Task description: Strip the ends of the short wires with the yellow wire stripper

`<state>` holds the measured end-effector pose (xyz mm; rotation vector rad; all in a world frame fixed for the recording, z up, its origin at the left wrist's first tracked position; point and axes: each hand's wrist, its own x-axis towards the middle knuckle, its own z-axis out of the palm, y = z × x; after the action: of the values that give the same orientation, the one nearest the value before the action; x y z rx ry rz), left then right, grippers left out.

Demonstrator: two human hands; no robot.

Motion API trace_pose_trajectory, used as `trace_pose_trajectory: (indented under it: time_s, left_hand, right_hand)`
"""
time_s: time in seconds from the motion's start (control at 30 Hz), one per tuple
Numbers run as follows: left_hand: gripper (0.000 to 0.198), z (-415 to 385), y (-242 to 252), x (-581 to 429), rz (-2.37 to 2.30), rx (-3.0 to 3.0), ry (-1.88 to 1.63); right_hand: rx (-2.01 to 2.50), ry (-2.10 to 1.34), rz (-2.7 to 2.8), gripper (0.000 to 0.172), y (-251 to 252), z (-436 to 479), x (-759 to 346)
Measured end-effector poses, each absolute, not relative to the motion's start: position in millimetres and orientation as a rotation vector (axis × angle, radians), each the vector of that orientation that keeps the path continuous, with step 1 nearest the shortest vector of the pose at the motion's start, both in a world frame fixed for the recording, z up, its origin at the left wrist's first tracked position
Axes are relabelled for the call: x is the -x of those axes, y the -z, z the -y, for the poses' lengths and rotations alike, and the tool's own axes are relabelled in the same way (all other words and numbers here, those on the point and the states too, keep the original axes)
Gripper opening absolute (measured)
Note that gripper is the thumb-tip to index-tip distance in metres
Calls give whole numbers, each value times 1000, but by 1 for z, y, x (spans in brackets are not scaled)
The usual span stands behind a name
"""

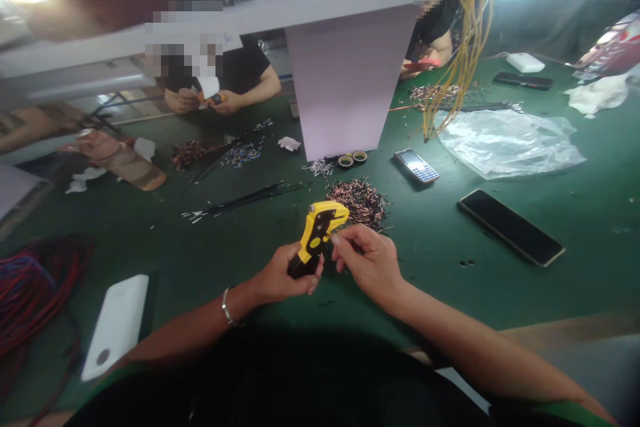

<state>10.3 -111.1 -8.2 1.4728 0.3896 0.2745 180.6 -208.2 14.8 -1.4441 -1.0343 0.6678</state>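
My left hand [287, 275] is wrapped round the black handle of a yellow and black wire stripper [319, 232], its head pointing up and to the right. Close against the tool's right side, my right hand [373, 260] has thumb and forefinger pinched together; whatever is between them is too small to make out. Just beyond the tool lies a heap of short black wire pieces with copper ends [357, 203]. To its left, a bundle of thin black wires [245, 199] rests on the green table [225, 320].
Right of the heap lie a keypad phone [416, 167], a dark smartphone [510, 227] and a clear plastic bag [510, 143]. A white power bank [116, 327] and coiled red and blue wires [35, 300] are at left. Behind a pale panel [345, 80], two people work.
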Motion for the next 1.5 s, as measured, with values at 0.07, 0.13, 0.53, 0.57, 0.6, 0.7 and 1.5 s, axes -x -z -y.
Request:
trace_pose_trajectory:
  time_s: [0.07, 0.13, 0.53, 0.57, 0.6, 0.7, 1.5]
  left_hand:
    - [23, 113, 8, -10, -436, -1474, -285]
    - [24, 114, 8, -11, -487, -1470, -292]
    - [27, 114, 18, -13, -544, -1350, -424]
    - [30, 113, 18, -14, -514, -1305, -456]
    - [32, 111, 19, -15, -486, -1262, -474]
    - [37, 107, 16, -18, -407, -1144, -453]
    - [34, 118, 31, -20, -355, -767, -142]
  right_hand:
    - [1440, -691, 1022, 18, -15, 208, -180]
    - [1440, -714, 1009, 19, -14, 207, -180]
    - [1358, -848, 859, 19, -9, 201, -182]
    - [1338, -871, 842, 19, -9, 200, -183]
    - [1319, -897, 827, 19, -9, 199, -184]
    - [1293, -956, 806, 20, -8, 196, -188]
    - [1649, -745, 943, 15, 16, 122, -248]
